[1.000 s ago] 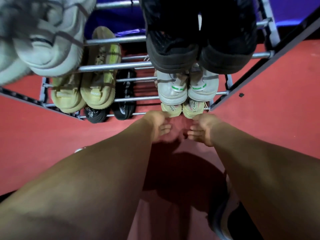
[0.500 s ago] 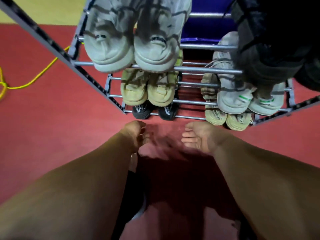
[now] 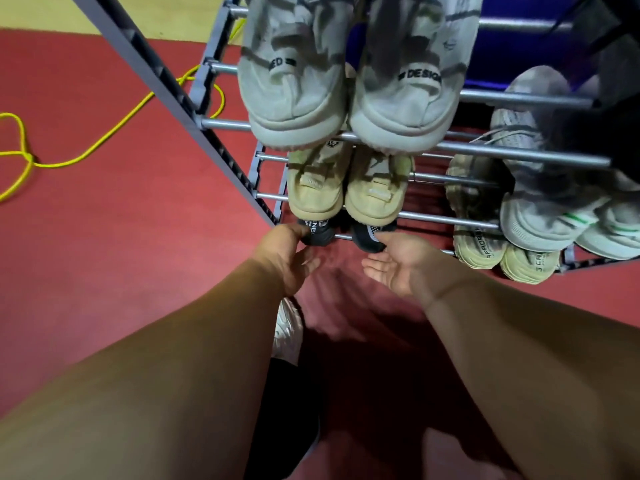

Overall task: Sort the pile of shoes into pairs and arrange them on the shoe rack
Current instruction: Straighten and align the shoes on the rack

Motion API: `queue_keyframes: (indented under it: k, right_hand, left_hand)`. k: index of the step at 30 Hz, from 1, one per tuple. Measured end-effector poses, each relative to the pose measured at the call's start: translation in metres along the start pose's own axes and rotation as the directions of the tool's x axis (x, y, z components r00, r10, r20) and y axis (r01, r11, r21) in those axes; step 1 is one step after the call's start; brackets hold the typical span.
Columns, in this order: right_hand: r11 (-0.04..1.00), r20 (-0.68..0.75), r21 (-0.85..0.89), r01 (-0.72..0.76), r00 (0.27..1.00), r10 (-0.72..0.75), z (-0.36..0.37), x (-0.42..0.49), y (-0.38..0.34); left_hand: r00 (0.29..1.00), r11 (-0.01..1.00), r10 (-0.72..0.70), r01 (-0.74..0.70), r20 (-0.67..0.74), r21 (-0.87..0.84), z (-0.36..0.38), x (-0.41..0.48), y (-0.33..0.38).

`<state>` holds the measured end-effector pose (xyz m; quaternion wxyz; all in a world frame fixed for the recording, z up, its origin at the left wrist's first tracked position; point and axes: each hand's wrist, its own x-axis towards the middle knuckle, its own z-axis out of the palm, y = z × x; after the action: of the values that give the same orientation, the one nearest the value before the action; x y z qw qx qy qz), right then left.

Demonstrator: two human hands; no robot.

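I look down a grey metal shoe rack (image 3: 180, 98) with several tiers. A pale grey pair (image 3: 346, 98) rests on the top tier, a beige pair (image 3: 346, 188) below it, and a black pair (image 3: 318, 232) on the lowest tier. On the right sit olive knit shoes (image 3: 478, 220) and white shoes with green stripes (image 3: 554, 220). My left hand (image 3: 287, 258) touches the heel of the left black shoe, fingers curled. My right hand (image 3: 398, 261) is spread, palm up, fingertips at the heel of the right black shoe (image 3: 367, 237).
A yellow cord (image 3: 104, 143) loops over the red floor left of the rack. A dark shoe (image 3: 606, 98) fills the top right corner. Beneath my arms a white and black shoe (image 3: 287, 327) is on the floor.
The view has shifted left along the rack. Both hands have reached forward from the bare floor to the heels of the black pair on the lowest tier.
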<state>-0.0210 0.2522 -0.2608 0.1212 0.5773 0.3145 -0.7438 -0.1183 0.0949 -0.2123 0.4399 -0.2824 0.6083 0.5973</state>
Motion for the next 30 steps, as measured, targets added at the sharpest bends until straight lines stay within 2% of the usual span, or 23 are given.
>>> queue_keyframes:
  k: [5,8,10,12,14,16,22,26,30]
  right_hand:
    - [0.999,-0.118,0.007,0.033,0.992,-0.032,0.01,0.0,0.001]
    - [1.0,-0.161,0.015,0.024,0.987,-0.021,0.011,-0.018,-0.001]
    - [1.0,-0.163,-0.001,0.024,0.986,-0.024,0.003,-0.037,0.001]
    - [0.998,-0.164,-0.052,0.027,0.986,-0.035,-0.008,-0.061,0.003]
    - [0.993,-0.174,-0.11,0.032,0.983,-0.051,-0.019,-0.091,0.004]
    - [0.988,-0.182,-0.15,0.03,0.982,-0.058,-0.028,-0.124,0.007]
    - [0.969,-0.189,-0.242,0.041,0.978,-0.089,-0.05,-0.225,0.024]
    - [0.916,-0.126,-0.383,0.118,0.976,-0.179,-0.067,-0.298,0.023]
    - [0.805,-0.061,-0.57,0.163,0.969,-0.24,-0.076,-0.373,0.02]
  left_hand:
    - [0.999,0.994,-0.026,0.029,-0.029,0.101,-0.004,0.0,0.001]
    - [0.997,0.921,-0.009,0.039,-0.081,0.388,-0.007,-0.006,0.0]
    - [0.997,0.786,0.04,0.01,-0.067,0.618,-0.008,-0.015,0.0]
    - [0.999,0.58,0.04,-0.039,0.02,0.814,-0.006,-0.032,0.004]
    - [0.995,0.385,0.005,-0.097,0.103,0.918,0.002,-0.058,0.009]
    - [0.986,0.27,-0.029,-0.148,0.161,0.951,0.008,-0.085,0.011]
    - [0.96,0.165,0.013,-0.278,0.28,0.946,0.0,-0.178,0.016]
    - [0.938,0.131,0.087,-0.345,0.336,0.929,0.006,-0.24,0.024]
    - [0.897,0.12,0.157,-0.433,0.413,0.893,0.014,-0.296,0.03]
